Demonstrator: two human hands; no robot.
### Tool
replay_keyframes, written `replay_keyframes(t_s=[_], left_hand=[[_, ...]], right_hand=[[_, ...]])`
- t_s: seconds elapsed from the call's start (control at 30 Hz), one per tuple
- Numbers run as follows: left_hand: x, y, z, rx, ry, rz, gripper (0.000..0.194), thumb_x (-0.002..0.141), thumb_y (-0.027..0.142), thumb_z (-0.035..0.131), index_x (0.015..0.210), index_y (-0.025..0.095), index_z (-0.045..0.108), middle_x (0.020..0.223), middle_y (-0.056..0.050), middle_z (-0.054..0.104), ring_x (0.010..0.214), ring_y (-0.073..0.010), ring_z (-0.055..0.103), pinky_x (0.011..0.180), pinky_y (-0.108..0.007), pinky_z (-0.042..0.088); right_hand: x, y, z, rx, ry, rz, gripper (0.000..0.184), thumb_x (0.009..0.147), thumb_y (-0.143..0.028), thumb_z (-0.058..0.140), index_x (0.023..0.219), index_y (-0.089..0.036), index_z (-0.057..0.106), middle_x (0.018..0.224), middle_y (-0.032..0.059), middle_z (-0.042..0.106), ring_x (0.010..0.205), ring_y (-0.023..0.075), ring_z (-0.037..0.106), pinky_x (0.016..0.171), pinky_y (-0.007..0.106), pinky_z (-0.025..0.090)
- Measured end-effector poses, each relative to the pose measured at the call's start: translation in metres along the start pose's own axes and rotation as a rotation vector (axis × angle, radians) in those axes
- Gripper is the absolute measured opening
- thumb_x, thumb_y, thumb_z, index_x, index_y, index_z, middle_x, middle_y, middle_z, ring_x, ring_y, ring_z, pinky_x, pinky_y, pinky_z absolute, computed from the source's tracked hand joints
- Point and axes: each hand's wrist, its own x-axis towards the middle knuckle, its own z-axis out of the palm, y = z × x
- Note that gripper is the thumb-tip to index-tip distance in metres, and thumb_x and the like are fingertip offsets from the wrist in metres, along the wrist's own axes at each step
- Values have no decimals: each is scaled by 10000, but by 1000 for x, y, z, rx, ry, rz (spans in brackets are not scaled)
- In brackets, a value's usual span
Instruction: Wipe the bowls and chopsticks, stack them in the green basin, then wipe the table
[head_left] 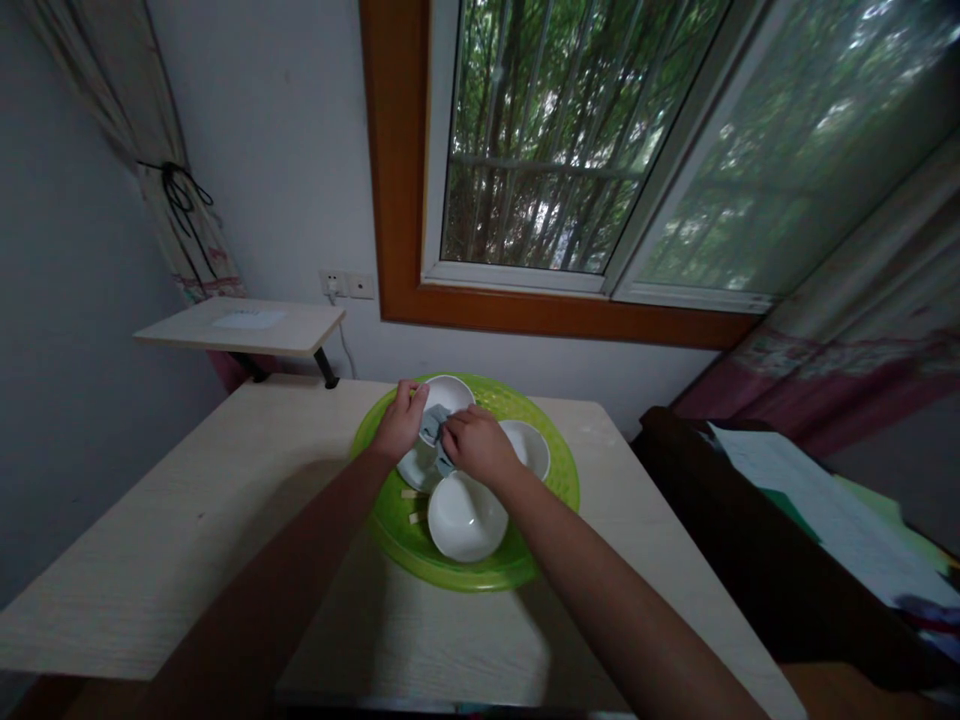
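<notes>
While the left hand [403,422] is closed on the left side of a raised white bowl [452,392], thumb near its rim, the right hand [480,440] is curled tightly around a bunched grey cloth [435,424] at the bowl's near side. Part of the cloth hangs below the right fingers. Both hands are over a round green tray [472,578] that sits on the pale desk [187,520], close to its back edge and to the right of the raised shelf. Beneath the hands, a white dish [416,468] lies in the left part of the tray, partly covered by the cloth and the left hand; how deep it is cannot be told. A right-hand bowl [531,450], also white, is just beyond the right wrist, and a front bowl [467,517] stands open side up toward the tray's near edge. To the left of that one, two short pale sticks [414,494] show their ends; the rest of them cannot be made out.

At the desk's back left corner, a small raised shelf [300,325] on black legs carries a sheet of paper [249,319]. Behind the desk is the wall, with a window [517,276] set in a brown wooden frame [480,307]. Past the desk's right edge, papers [810,480] lie on a dark brown surface [675,470].
</notes>
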Motion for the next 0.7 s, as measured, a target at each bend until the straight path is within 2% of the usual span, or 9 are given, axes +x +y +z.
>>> replay_keyframes(t_s=[0.13,0.3,0.4,0.57,0.7], left_hand=[[0,-2,1,-4,-15,2,361,1019,540,373,1101,243,561,1005,-71,707,956,-242,670,877,-349,483],[1,-2,2,-11,-46,13,321,1020,518,373,1063,257,555,1005,-45,691,980,-216,655,899,-325,473],[1,-2,2,-29,-81,26,309,1024,500,377,1060,249,553,1025,-47,689,1009,-210,650,931,-327,468],[0,-2,2,-39,-113,29,307,1025,496,382,1045,245,557,1045,-51,696,1021,-208,646,955,-329,466],[-1,0,3,-69,-104,26,324,1016,513,390,1044,238,560,1016,-53,693,971,-210,650,917,-329,478]], right_hand=[[1,1,3,182,-9,-146,240,1005,-195,527,1000,-150,763,978,102,759,926,213,629,919,338,451],[2,1,9,348,47,-224,338,1008,-149,482,1260,-161,707,1232,127,724,1122,228,631,1028,396,463],[1,0,12,293,65,-194,386,1016,-185,481,1362,-161,650,1338,133,671,1210,247,590,1075,421,445],[1,-2,10,66,70,-42,442,1010,-275,526,1426,-147,600,1444,138,599,1209,302,542,1080,457,425],[1,-6,0,-67,78,62,380,1011,-311,521,1314,-146,680,1330,151,668,1205,331,520,1034,467,416]])
